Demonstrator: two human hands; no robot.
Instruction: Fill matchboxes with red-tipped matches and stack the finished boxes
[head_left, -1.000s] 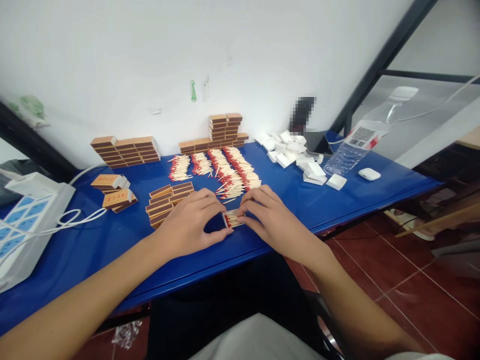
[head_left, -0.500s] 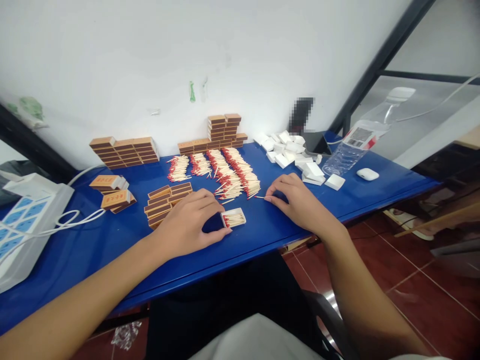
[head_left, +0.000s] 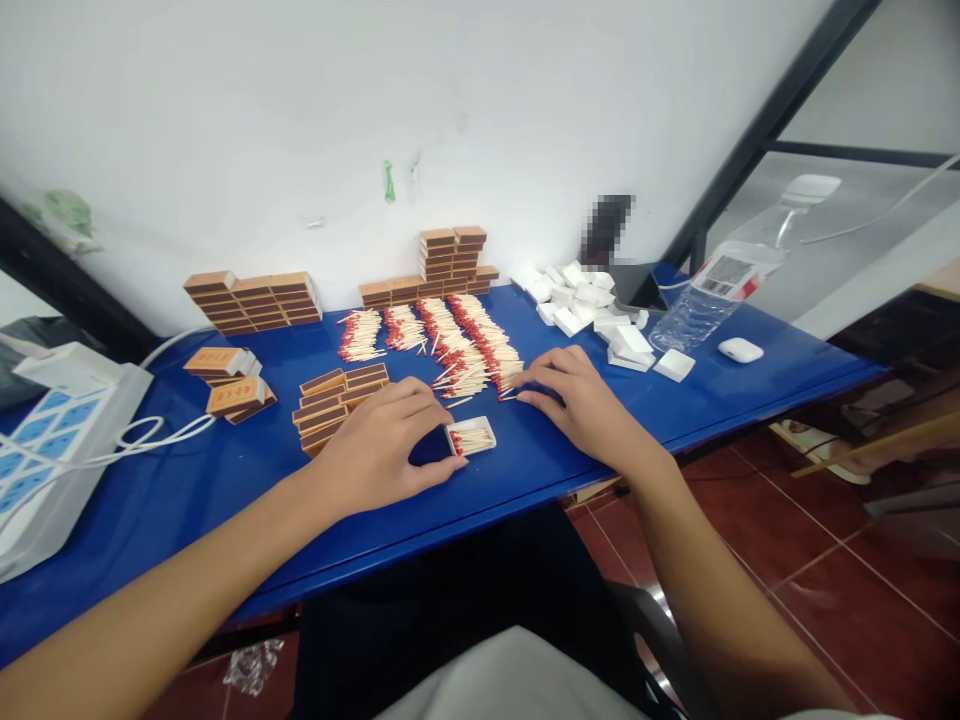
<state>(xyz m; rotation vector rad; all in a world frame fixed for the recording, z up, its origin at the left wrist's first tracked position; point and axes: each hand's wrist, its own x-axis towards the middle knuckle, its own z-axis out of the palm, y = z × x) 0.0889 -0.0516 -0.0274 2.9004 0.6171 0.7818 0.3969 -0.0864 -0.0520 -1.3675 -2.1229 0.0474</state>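
My left hand [head_left: 390, 442] holds the left end of a small white matchbox tray [head_left: 494, 437] between thumb and fingers. Red-tipped matches [head_left: 474, 440] lie inside that tray. My right hand [head_left: 576, 402] has thumb and fingertips pinched on a matchstick [head_left: 509, 397] at the near end of the rightmost row. Rows of loose matches [head_left: 457, 345] are spread behind the tray, heads pointing left. One loose match [head_left: 459, 403] lies just behind the tray.
Stacked matchboxes [head_left: 255, 302] and a taller stack [head_left: 450, 258] stand against the wall. More matchboxes [head_left: 341, 395] sit beside my left hand. White trays [head_left: 577, 300], a plastic bottle [head_left: 705, 290] and a white case [head_left: 741, 349] are rightward; a power strip [head_left: 67, 450] is leftward.
My right hand has moved slightly left, closer to the end of the match row, still pinching a matchstick. My left hand stays on the tray.
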